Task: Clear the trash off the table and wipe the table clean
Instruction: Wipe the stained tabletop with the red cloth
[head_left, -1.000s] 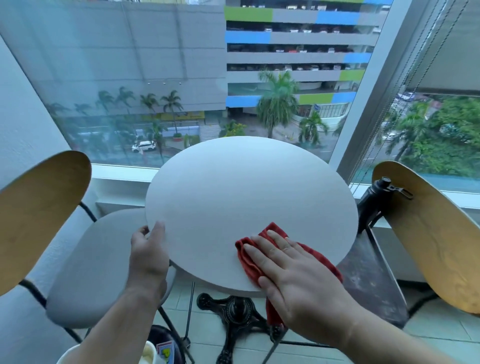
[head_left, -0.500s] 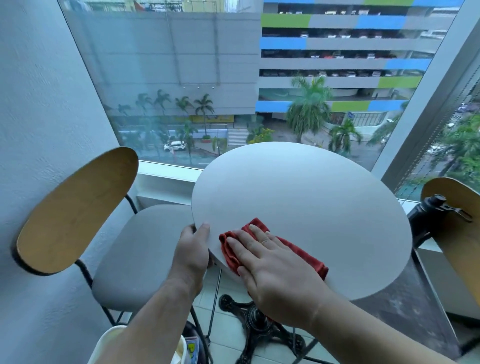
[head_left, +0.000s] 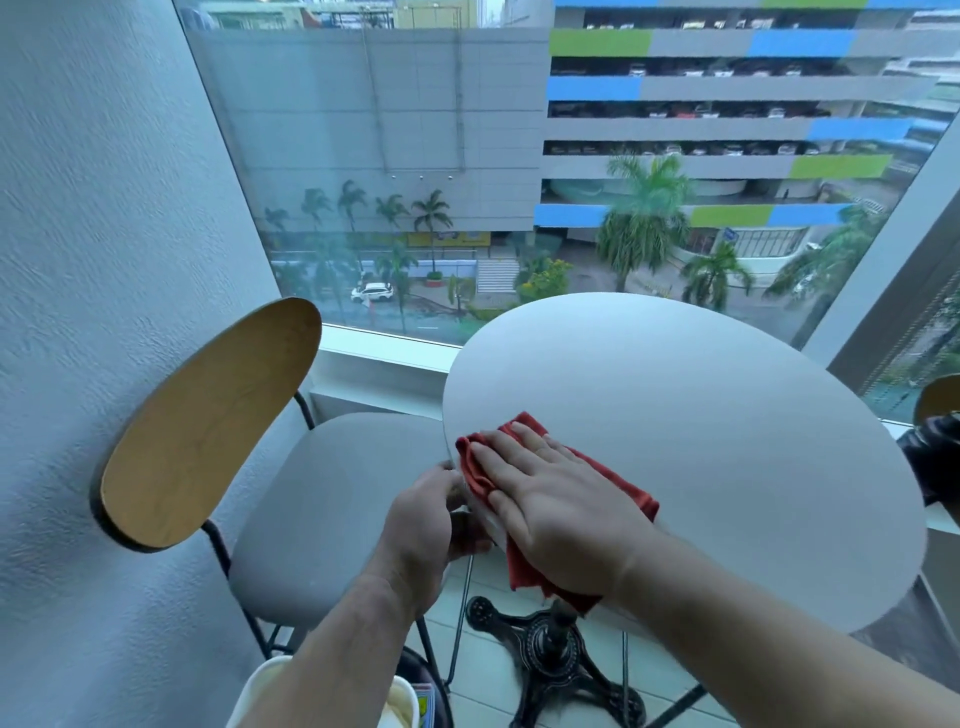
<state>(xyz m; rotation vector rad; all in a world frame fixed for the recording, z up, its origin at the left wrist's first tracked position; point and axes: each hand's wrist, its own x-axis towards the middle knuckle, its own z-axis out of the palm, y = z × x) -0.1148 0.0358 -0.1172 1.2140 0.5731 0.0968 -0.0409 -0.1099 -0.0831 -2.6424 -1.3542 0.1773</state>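
A round white table (head_left: 701, 415) fills the middle right, its top bare. A red cloth (head_left: 618, 483) lies at its near-left rim, one end hanging over the edge. My right hand (head_left: 550, 509) presses flat on the cloth with fingers spread, pointing left. My left hand (head_left: 423, 525) sits just left of it at the rim, thumb on the table's edge and fingers curled under it. Part of the cloth is hidden beneath my right palm.
A chair with a wooden back (head_left: 208, 426) and grey seat (head_left: 322, 509) stands left, against the wall. A white bin (head_left: 265, 691) holding some trash sits at the bottom. The black table base (head_left: 556, 654) is below. A second chair back (head_left: 940, 400) and a black object (head_left: 930, 462) are at the right.
My right hand has slid the red cloth leftward along the near rim, up to my left hand. The left hand stays at the edge. The view has turned left.
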